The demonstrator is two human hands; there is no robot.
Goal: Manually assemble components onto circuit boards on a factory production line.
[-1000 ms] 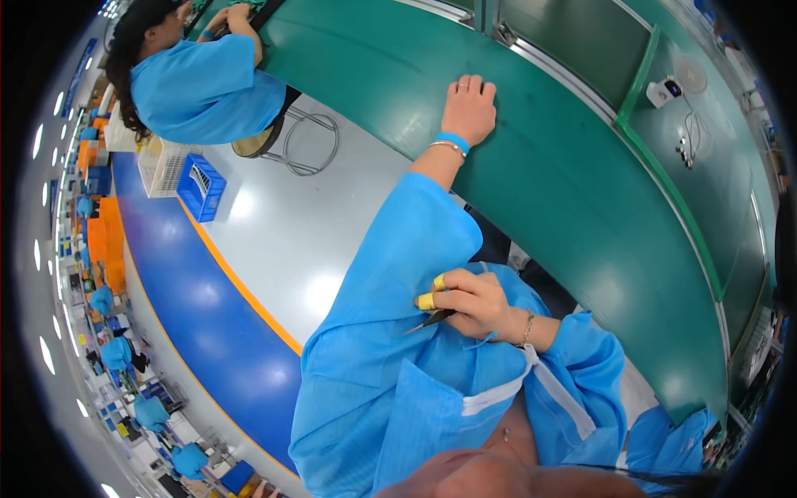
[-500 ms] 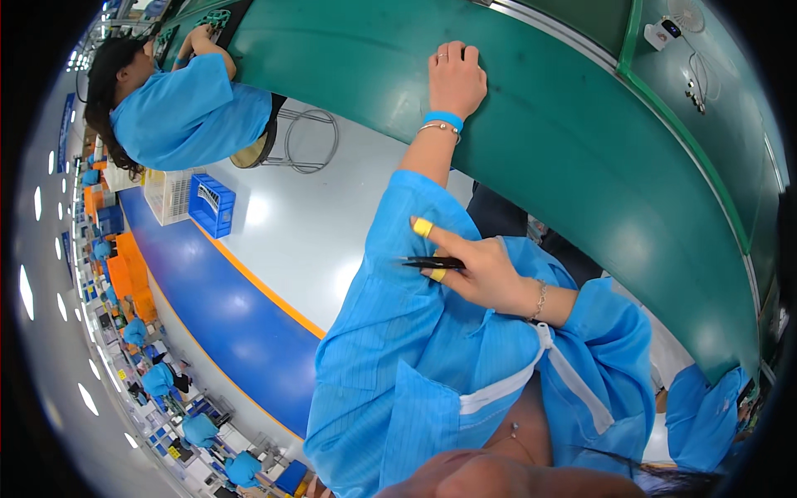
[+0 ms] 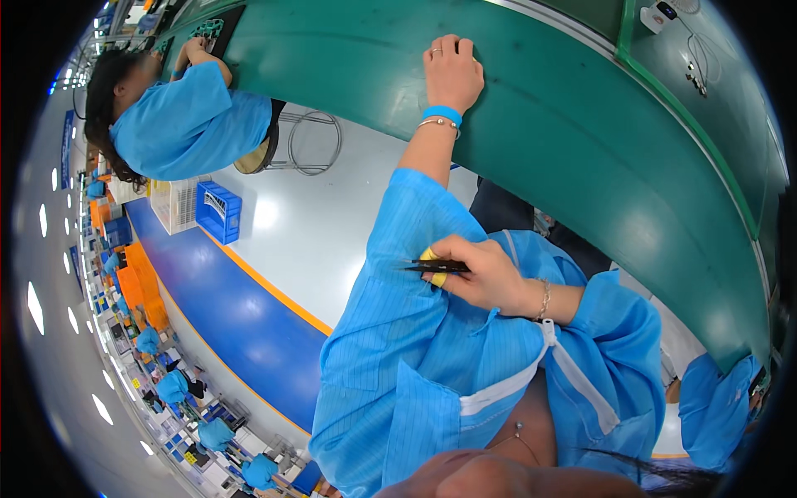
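Observation:
My left hand [image 3: 454, 75] rests on the green bench top [image 3: 573, 141], fingers curled under and their tips hidden; whether anything is inside cannot be made out. A ring and a blue wristband [image 3: 442, 113] are on that hand and wrist. Across my body, my right hand [image 3: 491, 278] grips black tweezers [image 3: 444, 266] between thumb and fingers wearing yellow finger covers [image 3: 428, 254]. The tweezers' tips point left, in front of my left blue sleeve [image 3: 398, 274], above my lap and apart from the bench.
A co-worker [image 3: 187, 124] in blue sits at the bench's far left, hands at a green piece [image 3: 206, 31]. On the floor stand a blue crate [image 3: 219, 212] and a white basket [image 3: 173, 206]. A stool [image 3: 311, 143] is nearby. Another blue-clad person [image 3: 718, 407] is at right.
The raised yellow-covered finger of my right hand has come down onto the tweezers. My left hand stays on the bench, and the whole view has shifted slightly.

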